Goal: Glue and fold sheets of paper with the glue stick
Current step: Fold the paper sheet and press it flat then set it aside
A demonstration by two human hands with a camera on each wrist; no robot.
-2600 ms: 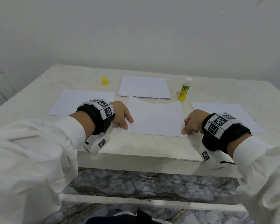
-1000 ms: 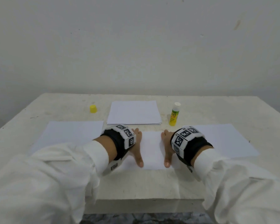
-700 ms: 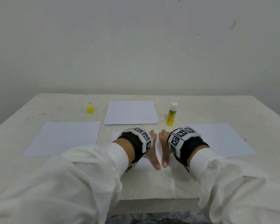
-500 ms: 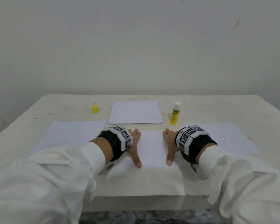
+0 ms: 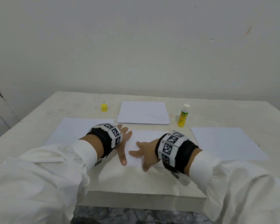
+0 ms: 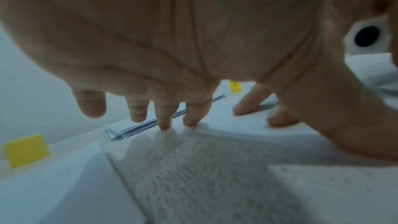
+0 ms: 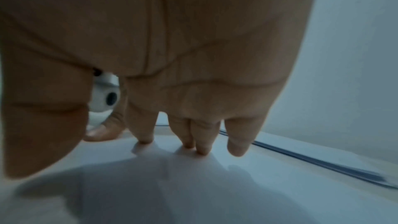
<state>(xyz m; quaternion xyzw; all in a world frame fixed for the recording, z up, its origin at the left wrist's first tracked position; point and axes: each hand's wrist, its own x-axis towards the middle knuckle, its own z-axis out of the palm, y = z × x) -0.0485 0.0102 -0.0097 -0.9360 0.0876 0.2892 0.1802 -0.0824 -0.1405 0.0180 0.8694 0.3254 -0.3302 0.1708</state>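
A folded white sheet (image 5: 145, 138) lies flat near the table's front middle. My left hand (image 5: 125, 143) lies flat with straight fingers on the sheet's left edge, its fingertips (image 6: 190, 120) touching the paper. My right hand (image 5: 141, 155) is spread on the sheet's middle, and its fingertips (image 7: 194, 146) press on the paper (image 7: 215, 185). The uncapped glue stick (image 5: 183, 116) stands upright behind the sheet to the right, apart from both hands. Its yellow cap (image 5: 104, 107) sits at the back left.
A stack of white paper (image 5: 143, 113) lies behind the folded sheet. Single sheets lie at the left (image 5: 76, 129) and the right (image 5: 223, 143). The table's front edge (image 5: 144, 194) is close below my wrists. A plain wall rises behind the table.
My right hand has slid left across the sheet with fingers now spread, closer to the left hand. The left hand has stayed at the sheet's left edge. Earlier both hands swept together and apart.
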